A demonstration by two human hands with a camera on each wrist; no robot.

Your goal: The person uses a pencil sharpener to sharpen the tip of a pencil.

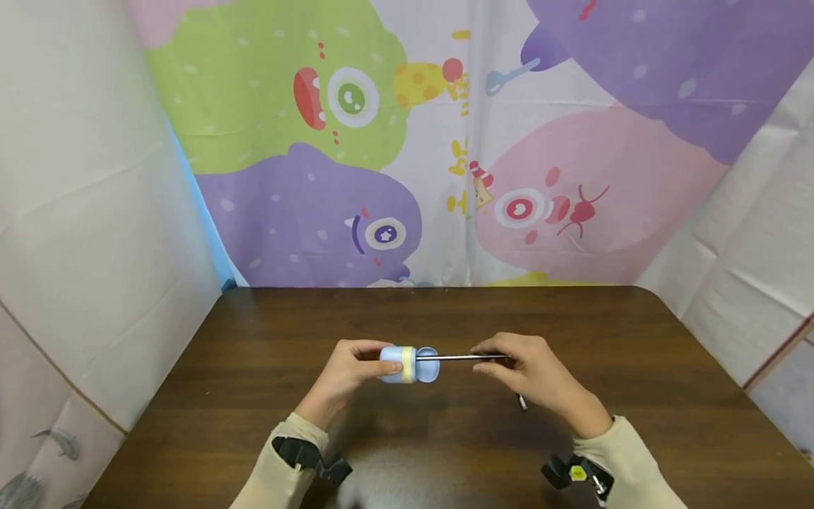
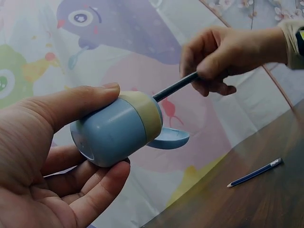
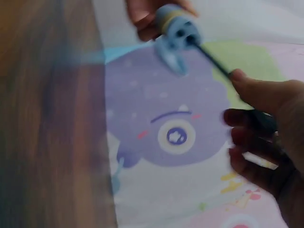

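Left forearm [image 1: 273, 466] enters from near left, right forearm [image 1: 642, 466] from near right, both angled inward. Left hand [image 1: 340, 375] grips, left thumb [image 2: 90, 99] opposite curled left fingers [image 2: 102, 194]. Right hand [image 1: 540, 371] pinches, right thumb [image 3: 261, 92] extended, fingers bent. Hands stand apart, roughly level.

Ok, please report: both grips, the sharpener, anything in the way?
Left grip holding sharpener. Right grip pinching pencil, one end in sharpener. Lid open. Second pencil on table; nothing seen blocking.

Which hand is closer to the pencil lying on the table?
The right hand: in the head view it partly covers that pencil. The left hand is farther away, off to the left, holding the blue-and-yellow sharpener.
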